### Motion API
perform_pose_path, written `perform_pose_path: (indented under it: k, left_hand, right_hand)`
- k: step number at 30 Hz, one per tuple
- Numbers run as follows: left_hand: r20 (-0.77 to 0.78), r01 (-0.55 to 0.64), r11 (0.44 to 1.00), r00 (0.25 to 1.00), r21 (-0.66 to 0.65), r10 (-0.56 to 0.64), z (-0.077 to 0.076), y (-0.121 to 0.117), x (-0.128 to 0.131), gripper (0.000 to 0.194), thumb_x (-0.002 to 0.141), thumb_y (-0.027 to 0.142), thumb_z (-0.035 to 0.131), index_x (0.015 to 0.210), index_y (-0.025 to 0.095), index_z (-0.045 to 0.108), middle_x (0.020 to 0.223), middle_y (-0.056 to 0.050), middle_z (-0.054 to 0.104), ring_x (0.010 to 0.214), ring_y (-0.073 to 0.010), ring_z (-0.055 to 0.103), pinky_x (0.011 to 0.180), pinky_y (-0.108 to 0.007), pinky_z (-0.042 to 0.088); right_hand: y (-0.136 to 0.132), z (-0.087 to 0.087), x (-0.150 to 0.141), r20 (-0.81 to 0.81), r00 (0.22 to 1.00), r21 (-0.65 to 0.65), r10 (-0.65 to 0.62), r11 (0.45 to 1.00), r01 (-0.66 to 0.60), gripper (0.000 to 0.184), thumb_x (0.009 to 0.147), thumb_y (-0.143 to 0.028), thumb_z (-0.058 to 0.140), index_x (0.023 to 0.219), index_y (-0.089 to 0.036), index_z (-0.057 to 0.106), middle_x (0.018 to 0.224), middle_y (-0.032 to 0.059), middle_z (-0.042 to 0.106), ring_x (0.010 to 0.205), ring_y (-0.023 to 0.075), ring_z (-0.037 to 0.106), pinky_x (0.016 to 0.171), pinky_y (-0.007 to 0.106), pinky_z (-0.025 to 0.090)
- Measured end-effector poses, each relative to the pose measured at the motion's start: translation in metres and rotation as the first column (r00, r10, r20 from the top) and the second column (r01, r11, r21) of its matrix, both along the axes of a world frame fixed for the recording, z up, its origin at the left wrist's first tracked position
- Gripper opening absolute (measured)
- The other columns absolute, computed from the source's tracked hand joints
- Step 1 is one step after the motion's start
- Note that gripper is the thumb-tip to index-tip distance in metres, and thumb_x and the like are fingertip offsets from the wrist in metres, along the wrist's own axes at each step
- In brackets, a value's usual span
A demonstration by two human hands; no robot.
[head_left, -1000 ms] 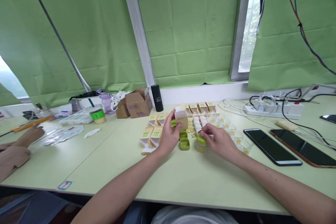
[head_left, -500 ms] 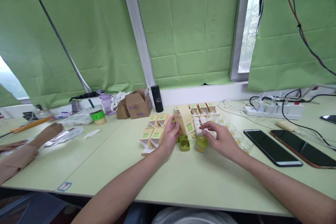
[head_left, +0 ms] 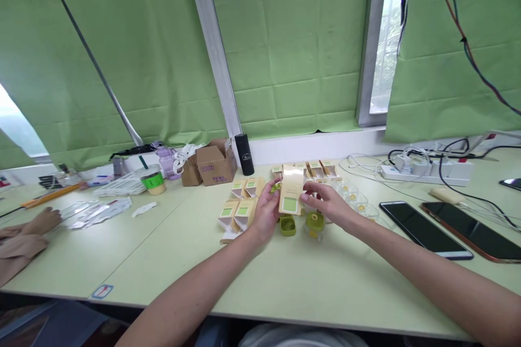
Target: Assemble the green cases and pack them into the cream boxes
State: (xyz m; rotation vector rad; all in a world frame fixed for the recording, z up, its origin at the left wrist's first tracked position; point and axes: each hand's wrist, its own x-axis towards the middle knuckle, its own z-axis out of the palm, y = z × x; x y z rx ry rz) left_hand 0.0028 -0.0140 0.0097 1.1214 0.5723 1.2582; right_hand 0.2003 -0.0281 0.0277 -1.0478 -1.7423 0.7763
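A small cream cardboard box (head_left: 291,191) with a green window panel is held up in front of me. My left hand (head_left: 267,207) grips its left side, with something green partly showing by the fingers. My right hand (head_left: 325,200) has its fingers pressed to the box's right edge. Just below lie an open green square container (head_left: 287,225) and a clear cup with a green lid (head_left: 315,222). Several clear cups (head_left: 360,200) stand behind my right hand. To the left of my left hand are several cream boxes (head_left: 244,209) with open flaps.
A brown carton (head_left: 215,162) and a black bottle (head_left: 244,154) stand at the wall. Two phones (head_left: 425,227) and a power strip (head_left: 427,172) with cables lie to the right. At far left, a co-worker's hand (head_left: 44,221) is near plastic packets (head_left: 101,211).
My right hand has moved up and left from above the green-lidded cup onto the box. The box has turned its green panel towards me. The co-worker's hand has drawn left.
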Motion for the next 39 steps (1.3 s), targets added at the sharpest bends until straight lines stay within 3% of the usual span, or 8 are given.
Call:
perform_pose_path:
  k: [3, 7, 11, 15, 18, 23, 30, 39]
  left_hand:
    - [-0.011, 0.003, 1.0, 1.0, 0.003, -0.003, 0.0, 0.002, 0.001, 0.066, 0.084, 0.049, 0.081, 0.137, 0.025, 0.051, 0.114, -0.007, 0.076, 0.097, -0.0255, 0.076, 0.082, -0.04, 0.064]
    - [-0.027, -0.029, 0.997, 0.999, 0.069, 0.031, 0.002, 0.007, 0.001, 0.063, 0.085, 0.052, 0.078, 0.136, 0.024, 0.051, 0.121, -0.009, 0.075, 0.106, -0.0281, 0.074, 0.084, -0.044, 0.064]
    - [-0.054, 0.019, 0.986, 0.999, 0.163, -0.01, 0.009, 0.006, 0.003, 0.06, 0.086, 0.042, 0.074, 0.138, 0.022, 0.053, 0.131, -0.012, 0.07, 0.115, -0.0303, 0.069, 0.087, -0.043, 0.063]
    - [-0.165, 0.009, 0.975, 0.986, 0.224, 0.029, 0.016, 0.005, 0.011, 0.06, 0.082, 0.028, 0.073, 0.138, 0.021, 0.054, 0.135, -0.013, 0.068, 0.117, -0.0301, 0.068, 0.088, -0.04, 0.062]
    - [-0.229, -0.027, 0.971, 0.97, 0.24, 0.083, 0.016, 0.012, 0.018, 0.057, 0.082, 0.026, 0.072, 0.136, 0.02, 0.053, 0.132, -0.014, 0.069, 0.115, -0.0295, 0.068, 0.084, -0.037, 0.061]
    - [-0.255, -0.064, 0.96, 0.957, 0.272, 0.136, 0.008, 0.025, 0.025, 0.055, 0.081, 0.023, 0.074, 0.133, 0.02, 0.055, 0.131, -0.014, 0.069, 0.117, -0.0298, 0.067, 0.082, -0.034, 0.059]
    - [-0.203, -0.089, 0.953, 0.967, 0.291, 0.152, 0.001, 0.026, 0.022, 0.054, 0.078, 0.017, 0.073, 0.13, 0.021, 0.057, 0.134, -0.013, 0.069, 0.13, -0.03, 0.062, 0.105, -0.042, 0.052]
    - [-0.229, -0.096, 0.953, 0.959, 0.287, 0.166, -0.006, 0.026, 0.019, 0.053, 0.077, 0.015, 0.074, 0.127, 0.02, 0.057, 0.128, -0.013, 0.07, 0.124, -0.0284, 0.065, 0.105, -0.041, 0.051]
  right_hand:
    - [0.005, 0.001, -0.005, -0.101, 0.993, -0.058, 0.054, 0.996, -0.06, 0.047, 0.081, -0.06, 0.068, 0.103, -0.019, 0.075, 0.108, 0.0105, 0.078, 0.093, 0.0264, 0.067, 0.076, 0.036, 0.05]
    - [0.012, 0.003, -0.007, -0.304, 0.952, -0.121, 0.033, 0.99, -0.073, 0.045, 0.075, -0.058, 0.079, 0.098, -0.019, 0.075, 0.1, 0.0088, 0.078, 0.094, 0.0257, 0.069, 0.079, 0.036, 0.053]
    - [0.018, 0.006, -0.005, -0.521, 0.853, -0.188, 0.029, 0.971, -0.148, 0.04, 0.073, -0.053, 0.084, 0.092, -0.019, 0.076, 0.092, 0.0084, 0.078, 0.081, 0.02, 0.069, 0.065, 0.029, 0.053]
    - [0.023, 0.005, -0.002, -0.67, 0.742, -0.254, 0.041, 0.926, -0.28, 0.035, 0.073, -0.046, 0.089, 0.085, -0.017, 0.075, 0.081, 0.0087, 0.077, 0.071, 0.0169, 0.069, 0.064, 0.027, 0.057]
    - [0.027, 0.0, 0.0, -0.692, 0.721, -0.25, 0.041, 0.923, -0.292, 0.034, 0.073, -0.045, 0.09, 0.086, -0.017, 0.075, 0.083, 0.0086, 0.078, 0.072, 0.0168, 0.071, 0.065, 0.025, 0.059]
    - [0.035, -0.008, 0.003, -0.644, 0.764, -0.226, 0.051, 0.941, -0.253, 0.037, 0.077, -0.048, 0.087, 0.093, -0.017, 0.074, 0.091, 0.0094, 0.079, 0.078, 0.0186, 0.074, 0.067, 0.028, 0.06]
    - [0.04, -0.019, -0.002, -0.624, 0.78, -0.192, 0.05, 0.958, -0.215, 0.041, 0.076, -0.049, 0.089, 0.101, -0.019, 0.075, 0.097, 0.0083, 0.08, 0.082, 0.0194, 0.074, 0.069, 0.028, 0.06]
    - [0.04, -0.024, -0.003, -0.617, 0.786, -0.232, 0.045, 0.944, -0.236, 0.04, 0.07, -0.046, 0.093, 0.096, -0.02, 0.076, 0.096, 0.0094, 0.081, 0.083, 0.0228, 0.076, 0.078, 0.035, 0.064]
